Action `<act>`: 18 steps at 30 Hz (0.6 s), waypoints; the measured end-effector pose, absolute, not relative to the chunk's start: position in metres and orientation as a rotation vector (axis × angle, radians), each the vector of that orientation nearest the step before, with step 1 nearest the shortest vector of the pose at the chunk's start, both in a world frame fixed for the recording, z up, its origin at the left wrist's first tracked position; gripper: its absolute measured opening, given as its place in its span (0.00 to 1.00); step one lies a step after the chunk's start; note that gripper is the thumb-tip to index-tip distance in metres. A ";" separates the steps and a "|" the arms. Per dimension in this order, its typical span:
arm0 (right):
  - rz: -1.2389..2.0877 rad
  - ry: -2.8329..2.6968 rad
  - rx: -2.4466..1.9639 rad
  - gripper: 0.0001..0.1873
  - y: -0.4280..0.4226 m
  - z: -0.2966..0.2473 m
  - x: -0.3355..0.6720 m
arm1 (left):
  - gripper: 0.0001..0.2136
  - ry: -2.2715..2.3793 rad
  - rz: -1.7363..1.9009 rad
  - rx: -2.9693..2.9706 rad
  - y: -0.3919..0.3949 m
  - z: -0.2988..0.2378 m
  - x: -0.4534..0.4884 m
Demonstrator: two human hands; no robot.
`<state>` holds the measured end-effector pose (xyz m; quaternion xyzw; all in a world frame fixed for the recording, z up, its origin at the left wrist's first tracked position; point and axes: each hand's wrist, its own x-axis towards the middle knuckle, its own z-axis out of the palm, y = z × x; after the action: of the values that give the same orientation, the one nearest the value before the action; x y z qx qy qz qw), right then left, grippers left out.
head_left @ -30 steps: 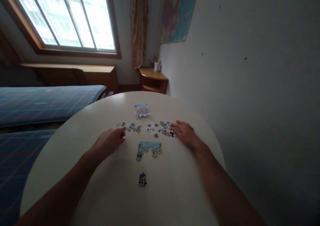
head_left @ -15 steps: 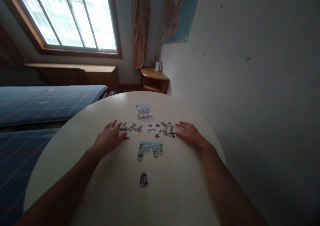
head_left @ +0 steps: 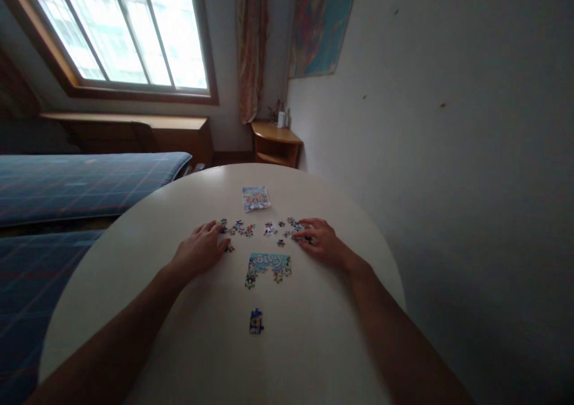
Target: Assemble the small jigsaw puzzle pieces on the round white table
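Observation:
My left hand [head_left: 201, 249] lies flat on the round white table [head_left: 134, 309], fingers spread, its tips touching the left end of a row of loose puzzle pieces [head_left: 244, 229]. My right hand [head_left: 319, 241] rests with fingers stretched over the right end of that row, covering some pieces. Between my hands lies a partly joined puzzle section [head_left: 268, 267] with blue lettering. A small joined cluster [head_left: 256, 322] lies nearer to me. A small picture card [head_left: 255, 198] lies beyond the row.
A bed with a blue checked cover [head_left: 67, 183] stands left of the table. A wooden corner shelf [head_left: 274, 142] and a low wooden bench under the window lie beyond. A grey wall runs close along the table's right side.
My left hand opened from a loose fist and spread flat at the left end of the pieces. My right hand slid leftward over the right end of the row.

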<state>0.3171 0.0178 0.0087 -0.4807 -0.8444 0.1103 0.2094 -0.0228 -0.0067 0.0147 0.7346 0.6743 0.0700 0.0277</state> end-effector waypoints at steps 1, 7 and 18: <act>0.304 -2.360 -1.333 0.13 0.017 0.009 0.315 | 0.24 2.089 0.212 2.264 -0.007 0.015 -0.023; 0.311 -2.387 -1.267 0.16 0.016 0.010 0.314 | 0.22 2.142 0.267 2.271 -0.006 0.017 -0.021; 0.345 -2.350 -1.332 0.09 0.012 0.017 0.312 | 0.13 0.929 0.448 2.697 -0.030 0.029 0.020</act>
<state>0.3124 0.0122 0.0167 -0.4785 -0.8441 0.1238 0.2078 0.0200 -0.0303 0.0292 0.9265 0.3190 0.1538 0.1269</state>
